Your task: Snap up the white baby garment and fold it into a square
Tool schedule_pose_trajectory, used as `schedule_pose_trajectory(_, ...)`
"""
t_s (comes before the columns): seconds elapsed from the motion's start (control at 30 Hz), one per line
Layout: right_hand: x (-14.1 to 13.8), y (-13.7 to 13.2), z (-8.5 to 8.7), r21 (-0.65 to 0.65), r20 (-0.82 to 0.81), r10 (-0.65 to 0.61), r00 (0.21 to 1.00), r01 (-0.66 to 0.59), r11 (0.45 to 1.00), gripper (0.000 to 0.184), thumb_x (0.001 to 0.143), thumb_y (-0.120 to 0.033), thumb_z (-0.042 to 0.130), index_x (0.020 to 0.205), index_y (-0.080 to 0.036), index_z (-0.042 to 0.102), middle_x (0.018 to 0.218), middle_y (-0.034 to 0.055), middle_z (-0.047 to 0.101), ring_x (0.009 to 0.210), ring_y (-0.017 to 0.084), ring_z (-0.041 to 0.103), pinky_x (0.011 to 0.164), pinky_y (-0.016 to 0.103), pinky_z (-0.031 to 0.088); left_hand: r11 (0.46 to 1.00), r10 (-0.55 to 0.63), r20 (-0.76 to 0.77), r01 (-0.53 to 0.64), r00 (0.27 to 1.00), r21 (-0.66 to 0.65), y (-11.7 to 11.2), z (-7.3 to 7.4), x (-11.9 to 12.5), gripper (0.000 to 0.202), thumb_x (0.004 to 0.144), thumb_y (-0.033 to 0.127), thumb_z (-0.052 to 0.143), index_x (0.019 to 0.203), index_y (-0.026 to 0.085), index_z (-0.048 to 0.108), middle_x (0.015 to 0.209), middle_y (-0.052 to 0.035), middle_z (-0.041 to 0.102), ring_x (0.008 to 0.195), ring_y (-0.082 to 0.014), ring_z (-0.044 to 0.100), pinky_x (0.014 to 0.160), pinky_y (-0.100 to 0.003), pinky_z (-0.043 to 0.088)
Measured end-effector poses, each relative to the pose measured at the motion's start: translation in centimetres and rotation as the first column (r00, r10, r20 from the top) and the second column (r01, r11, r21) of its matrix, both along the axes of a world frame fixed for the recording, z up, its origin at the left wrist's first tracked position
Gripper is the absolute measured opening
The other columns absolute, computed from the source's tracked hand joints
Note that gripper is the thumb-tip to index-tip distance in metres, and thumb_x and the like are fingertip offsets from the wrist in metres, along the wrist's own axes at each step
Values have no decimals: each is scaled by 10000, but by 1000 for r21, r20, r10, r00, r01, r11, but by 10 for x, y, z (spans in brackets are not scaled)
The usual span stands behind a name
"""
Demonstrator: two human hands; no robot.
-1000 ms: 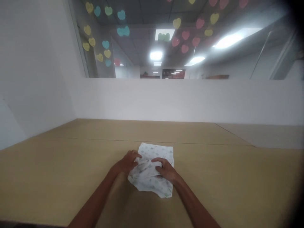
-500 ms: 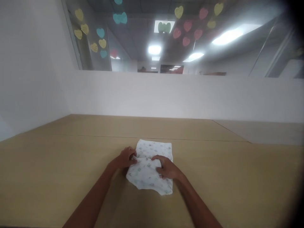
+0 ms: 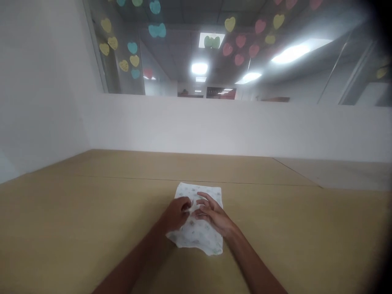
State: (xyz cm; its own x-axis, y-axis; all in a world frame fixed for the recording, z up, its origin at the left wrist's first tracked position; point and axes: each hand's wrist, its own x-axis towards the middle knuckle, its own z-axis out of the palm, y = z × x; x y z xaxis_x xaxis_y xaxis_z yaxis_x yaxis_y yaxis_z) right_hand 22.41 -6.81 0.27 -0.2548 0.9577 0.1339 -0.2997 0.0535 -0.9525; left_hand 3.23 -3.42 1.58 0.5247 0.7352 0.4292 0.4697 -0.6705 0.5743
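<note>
A light-brown surface stretches before us, and our white patterned cloth (image 3: 200, 239) lies rumpled on its near-middle part (image 3: 290, 228). Our left hand (image 3: 177, 213) is curled, pinching a bit of the fabric; our right hand (image 3: 216, 216) is open, fingers loosely spread over the cloth. Beyond, we face a white wall (image 3: 199, 126), then a window (image 3: 183, 53) dotted with coloured hearts (image 3: 240, 40), with lit ceiling lights (image 3: 199, 68) behind it.

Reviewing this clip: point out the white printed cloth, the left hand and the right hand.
White printed cloth (image 3: 199, 236): head view, its near part.
Left hand (image 3: 175, 213): head view, back of the hand.
Right hand (image 3: 218, 217): head view, middle of the hand.
</note>
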Motion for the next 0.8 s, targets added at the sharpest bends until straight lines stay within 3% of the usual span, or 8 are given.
schedule_pose_trajectory(0.1,-7,-2,-9,160,284,-162,945,120,980,467,785,-391,640,1210,-266,494,1041,25,533,699,139,638,671,342,539,973,228,178,-218,957,-73,13,15,-35,66,718,237,465,724,185,505,676,18,518,641,-146,476,599,-246,373)
schedule_pose_trajectory(0.2,-17,-7,-21,460,613,-384,691,83,884,451,735,-298,670,1167,-241,551,1062,50,574,825,185,614,754,361,524,864,501,216,-471,838,-178,20,23,-95,178,729,341,476,792,183,529,667,17,542,625,-162,515,576,-248,389)
schedule_pose_trajectory(0.37,-32,-14,-26,604,781,-569,258,-76,794,276,818,-230,564,1090,-198,604,1104,96,624,1042,257,582,865,381,493,687,713,-145,-725,686,-49,7,9,-181,129,741,320,496,770,195,505,719,-10,593,697,-195,569,635,-270,400)
schedule_pose_trajectory(0.5,-41,-11,-24,571,819,-569,75,-200,796,268,843,-88,467,1053,-182,606,1022,110,663,949,246,611,743,340,489,630,737,-360,-774,572,59,-6,1,-180,173,781,256,472,929,182,523,864,-84,612,817,-266,599,678,-329,438)
schedule_pose_trajectory(0.57,-43,-10,-22,566,821,-568,60,-211,797,278,799,-15,464,969,-177,614,963,110,674,907,229,618,708,308,471,609,786,-292,-766,545,208,-10,3,-158,260,803,246,456,1041,167,524,1002,-138,586,957,-316,571,773,-398,458)
schedule_pose_trajectory(0.63,-41,-10,-19,578,814,-578,63,-183,795,220,799,-25,473,879,-181,606,913,98,677,853,209,622,682,285,454,675,734,-165,-681,659,284,-12,8,-126,270,806,232,461,1058,161,529,1066,-148,564,1052,-316,530,891,-432,441)
schedule_pose_trajectory(0.73,-22,-14,-13,624,760,-618,201,37,780,167,863,-130,429,812,-185,579,811,61,667,735,174,612,659,265,445,920,391,-74,-388,917,50,-20,20,-74,141,808,218,481,922,190,557,958,-76,611,929,-231,575,855,-356,470)
schedule_pose_trajectory(0.8,1,-21,-14,562,615,-665,424,355,747,166,859,-204,421,757,-189,552,711,28,636,667,165,593,630,259,447,975,123,-35,-127,992,-182,-26,26,-44,114,838,251,488,886,202,579,932,-41,637,865,-193,597,788,-310,488)
